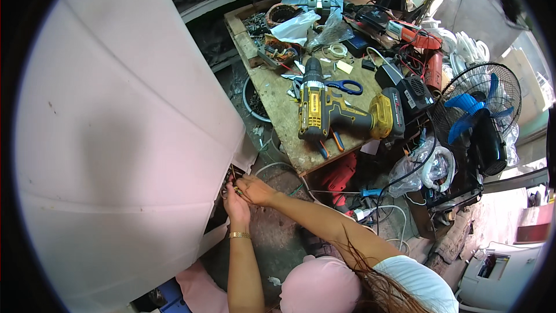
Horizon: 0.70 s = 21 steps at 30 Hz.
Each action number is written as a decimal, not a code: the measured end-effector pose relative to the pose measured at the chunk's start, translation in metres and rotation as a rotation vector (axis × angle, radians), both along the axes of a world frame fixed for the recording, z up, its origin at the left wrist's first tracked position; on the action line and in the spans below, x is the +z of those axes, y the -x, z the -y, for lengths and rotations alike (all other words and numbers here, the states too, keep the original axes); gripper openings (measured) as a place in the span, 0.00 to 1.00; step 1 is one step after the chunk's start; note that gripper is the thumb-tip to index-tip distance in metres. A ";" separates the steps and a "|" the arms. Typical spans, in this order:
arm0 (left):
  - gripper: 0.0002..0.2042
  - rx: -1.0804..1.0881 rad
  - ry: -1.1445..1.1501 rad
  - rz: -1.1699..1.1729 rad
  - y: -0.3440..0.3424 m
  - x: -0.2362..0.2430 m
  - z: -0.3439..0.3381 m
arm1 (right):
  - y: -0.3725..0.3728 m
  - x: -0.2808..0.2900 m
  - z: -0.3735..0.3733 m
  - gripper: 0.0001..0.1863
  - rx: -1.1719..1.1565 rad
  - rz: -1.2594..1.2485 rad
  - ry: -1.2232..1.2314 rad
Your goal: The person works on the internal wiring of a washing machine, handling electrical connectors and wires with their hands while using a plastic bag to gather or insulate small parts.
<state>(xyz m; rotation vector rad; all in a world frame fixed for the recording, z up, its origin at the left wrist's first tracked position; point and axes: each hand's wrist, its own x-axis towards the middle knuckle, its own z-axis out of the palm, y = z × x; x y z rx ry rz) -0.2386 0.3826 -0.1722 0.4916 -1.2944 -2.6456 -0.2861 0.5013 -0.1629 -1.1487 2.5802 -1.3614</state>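
Observation:
A large white appliance cabinet [133, 110] fills the left side, with a dark opening [218, 211] along its near right edge. At that opening my left hand [236, 204], with a gold band on its wrist, has its fingers closed around something small. My right hand [256, 190] reaches in from the right and pinches at the same spot, its fingertips touching those of my left. Thin yellowish and dark bits, perhaps wires, show between the fingers; too small to name.
On the wooden workbench [278, 117] lie a yellow-black cordless drill [341, 113], blue-handled scissors [346, 86] and clutter. A fan with blue blades [472, 110] stands right of it. A red power tool [340, 178] and white cables lie below. A pink-covered knee [200, 290] is near the cabinet.

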 end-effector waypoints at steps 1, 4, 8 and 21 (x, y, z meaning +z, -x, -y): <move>0.21 -0.029 0.273 0.038 -0.001 -0.001 0.002 | 0.001 0.001 0.002 0.15 -0.008 0.014 0.052; 0.22 -0.027 0.266 0.047 -0.013 -0.003 -0.022 | 0.001 -0.006 -0.002 0.19 -0.038 -0.002 0.133; 0.17 0.045 0.127 0.149 -0.003 -0.007 -0.044 | -0.003 0.002 -0.021 0.26 -0.017 0.128 -0.112; 0.14 0.098 1.501 -0.116 -0.020 -0.020 0.004 | 0.085 0.342 -0.251 0.10 -0.349 0.045 -0.166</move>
